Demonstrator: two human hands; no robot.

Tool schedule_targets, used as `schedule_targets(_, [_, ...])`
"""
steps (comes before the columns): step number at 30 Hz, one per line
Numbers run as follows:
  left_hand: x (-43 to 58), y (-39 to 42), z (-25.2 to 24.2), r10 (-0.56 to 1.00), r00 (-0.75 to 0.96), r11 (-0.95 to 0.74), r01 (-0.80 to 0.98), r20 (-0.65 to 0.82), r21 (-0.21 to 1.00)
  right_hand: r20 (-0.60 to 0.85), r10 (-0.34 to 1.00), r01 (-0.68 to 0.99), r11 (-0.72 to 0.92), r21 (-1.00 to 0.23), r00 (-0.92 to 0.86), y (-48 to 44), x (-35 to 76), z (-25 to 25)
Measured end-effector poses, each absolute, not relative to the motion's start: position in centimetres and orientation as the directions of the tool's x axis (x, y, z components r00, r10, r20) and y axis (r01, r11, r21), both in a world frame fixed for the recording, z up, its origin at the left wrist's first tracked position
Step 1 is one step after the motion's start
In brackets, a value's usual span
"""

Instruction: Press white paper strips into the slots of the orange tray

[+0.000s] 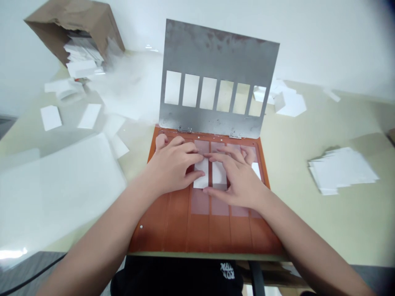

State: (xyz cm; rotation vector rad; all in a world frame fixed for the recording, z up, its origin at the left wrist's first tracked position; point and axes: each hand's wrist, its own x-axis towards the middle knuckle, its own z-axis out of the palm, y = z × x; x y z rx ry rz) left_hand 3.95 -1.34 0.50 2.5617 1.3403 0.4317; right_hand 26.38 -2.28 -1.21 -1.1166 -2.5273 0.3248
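An orange board (203,234) lies in front of me, divided into long strips with translucent pinkish panels. A grey steel plate (216,53) with a row of rectangular windows stands hinged to its far edge. My left hand (173,164) rests on the board with fingers spread, the thumb on a white paper rectangle (201,174). My right hand (239,179) lies beside it, fingers spread over a second white rectangle (219,172). A third white piece (256,169) shows past my right fingers. Neither hand visibly grips anything.
A torn cardboard box (58,28) lies tipped at far left, spilling white sheets. A white stack (341,170) sits to the right on the pale green table (339,230). Loose sheets and a large translucent film (52,193) lie about. A black cable crosses the lower left.
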Motion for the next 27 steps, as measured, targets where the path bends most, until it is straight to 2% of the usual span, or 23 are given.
schedule_targets(7, [4.18, -1.36, 0.63, 0.835, 0.539, -0.544, 0.778, 0.109, 0.316, 0.216, 0.751, 0.661, 0.655, -0.366, -0.624, -2.32, 26.43, -1.19])
schedule_targets(13, [4.29, -1.48, 1.09, 0.846, 0.531, -0.506, 0.779, 0.04, 0.371, 0.223, 0.748, 0.663, 0.66, -0.354, -0.625, -2.32, 26.42, -1.16])
schedule_targets(27, [4.2, -1.31, 1.0, 0.854, 0.516, -0.5, 0.789, 0.057, 0.357, 0.218, 0.752, 0.665, 0.654, -0.36, -0.622, -2.3, 26.49, -1.32])
